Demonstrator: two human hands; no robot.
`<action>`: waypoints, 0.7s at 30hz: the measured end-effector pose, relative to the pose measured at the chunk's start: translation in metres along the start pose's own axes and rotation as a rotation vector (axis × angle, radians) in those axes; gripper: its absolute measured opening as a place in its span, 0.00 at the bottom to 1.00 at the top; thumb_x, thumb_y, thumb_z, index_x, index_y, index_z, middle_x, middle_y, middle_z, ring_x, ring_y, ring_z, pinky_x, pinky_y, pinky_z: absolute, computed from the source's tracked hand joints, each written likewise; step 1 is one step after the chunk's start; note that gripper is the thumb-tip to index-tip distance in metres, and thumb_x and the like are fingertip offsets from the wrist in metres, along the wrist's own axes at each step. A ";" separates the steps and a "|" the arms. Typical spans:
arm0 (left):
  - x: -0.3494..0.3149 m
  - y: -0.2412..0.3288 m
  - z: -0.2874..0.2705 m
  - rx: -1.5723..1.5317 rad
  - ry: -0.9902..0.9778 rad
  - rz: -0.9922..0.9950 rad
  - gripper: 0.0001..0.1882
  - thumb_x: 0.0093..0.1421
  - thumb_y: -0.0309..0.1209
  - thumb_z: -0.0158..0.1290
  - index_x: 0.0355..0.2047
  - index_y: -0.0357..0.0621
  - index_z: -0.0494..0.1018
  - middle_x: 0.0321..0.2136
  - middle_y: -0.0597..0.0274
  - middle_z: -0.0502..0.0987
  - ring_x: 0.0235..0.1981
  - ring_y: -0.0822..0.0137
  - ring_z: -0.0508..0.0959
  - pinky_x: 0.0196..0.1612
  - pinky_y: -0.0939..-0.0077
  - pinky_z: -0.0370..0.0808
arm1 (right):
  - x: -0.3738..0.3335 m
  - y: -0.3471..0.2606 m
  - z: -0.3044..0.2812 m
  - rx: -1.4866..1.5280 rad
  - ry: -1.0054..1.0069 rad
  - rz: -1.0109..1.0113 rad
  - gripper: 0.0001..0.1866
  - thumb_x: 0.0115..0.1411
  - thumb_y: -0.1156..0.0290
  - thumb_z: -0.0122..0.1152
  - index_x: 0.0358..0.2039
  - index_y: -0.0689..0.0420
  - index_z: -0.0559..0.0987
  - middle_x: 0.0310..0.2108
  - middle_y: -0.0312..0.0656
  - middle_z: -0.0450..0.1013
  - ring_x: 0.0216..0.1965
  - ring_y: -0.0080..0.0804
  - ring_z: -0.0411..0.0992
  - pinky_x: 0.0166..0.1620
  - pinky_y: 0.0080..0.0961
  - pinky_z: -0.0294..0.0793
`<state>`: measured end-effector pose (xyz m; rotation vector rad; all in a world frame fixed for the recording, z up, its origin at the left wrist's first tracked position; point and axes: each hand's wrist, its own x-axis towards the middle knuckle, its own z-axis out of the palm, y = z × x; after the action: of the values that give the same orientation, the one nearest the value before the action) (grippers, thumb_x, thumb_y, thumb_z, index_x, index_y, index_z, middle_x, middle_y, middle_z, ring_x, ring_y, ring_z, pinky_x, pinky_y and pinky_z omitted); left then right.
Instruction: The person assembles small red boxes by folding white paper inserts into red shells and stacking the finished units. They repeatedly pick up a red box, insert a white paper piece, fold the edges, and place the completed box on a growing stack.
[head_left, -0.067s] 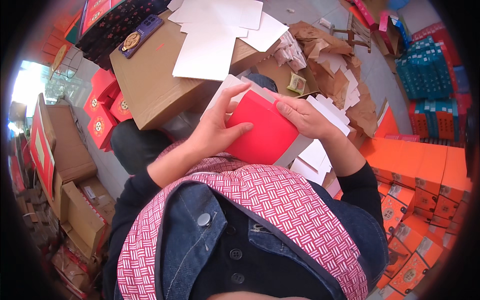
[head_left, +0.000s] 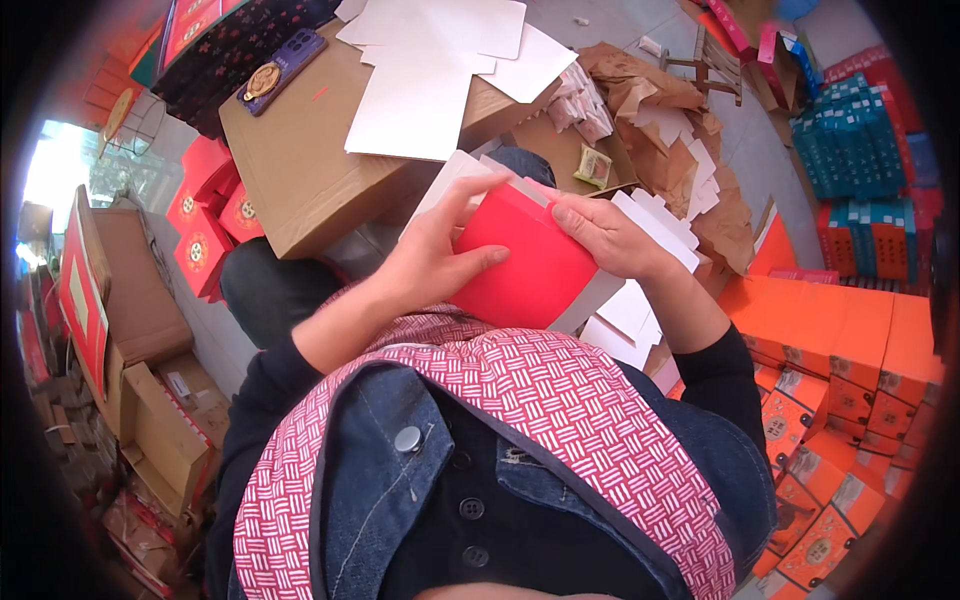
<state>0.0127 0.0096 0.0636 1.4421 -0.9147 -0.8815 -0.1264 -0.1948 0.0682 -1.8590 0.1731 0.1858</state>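
Observation:
Above my lap I hold a red paper box (head_left: 525,255), partly folded, with greyish-white inner flaps showing along its upper left and lower right edges. My left hand (head_left: 437,240) clasps its left side. The left thumb lies on the red face and the fingers reach over the pale flap at the top. At the upper right edge, my right hand (head_left: 607,232) pinches the box, thumb on the near side and fingers hidden behind it. White card sheets (head_left: 415,95) lie on a brown carton (head_left: 300,150) beyond my left hand.
Flat white card blanks (head_left: 630,315) lie right of the box. Crumpled brown paper (head_left: 700,170) and an open carton with a small green packet (head_left: 593,167) are farther right. Stacked orange boxes (head_left: 830,320) fill the right side; red boxes (head_left: 205,250) stand left. A phone (head_left: 283,72) rests on the carton.
The fingers of my left hand have shifted slightly along the top flap. The box and my right hand have hardly moved.

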 end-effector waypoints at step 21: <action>0.009 -0.015 0.001 0.072 -0.092 -0.005 0.25 0.49 0.33 0.66 0.44 0.40 0.68 0.32 0.52 0.78 0.36 0.61 0.79 0.40 0.71 0.76 | 0.005 -0.018 0.007 -0.186 -0.011 -0.030 0.25 0.69 0.62 0.39 0.64 0.56 0.62 0.51 0.49 0.70 0.52 0.36 0.69 0.57 0.28 0.63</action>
<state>0.0166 0.0012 0.0482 1.4758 -1.0215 -0.9330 -0.1183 -0.1828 0.0820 -2.0436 0.1240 0.1967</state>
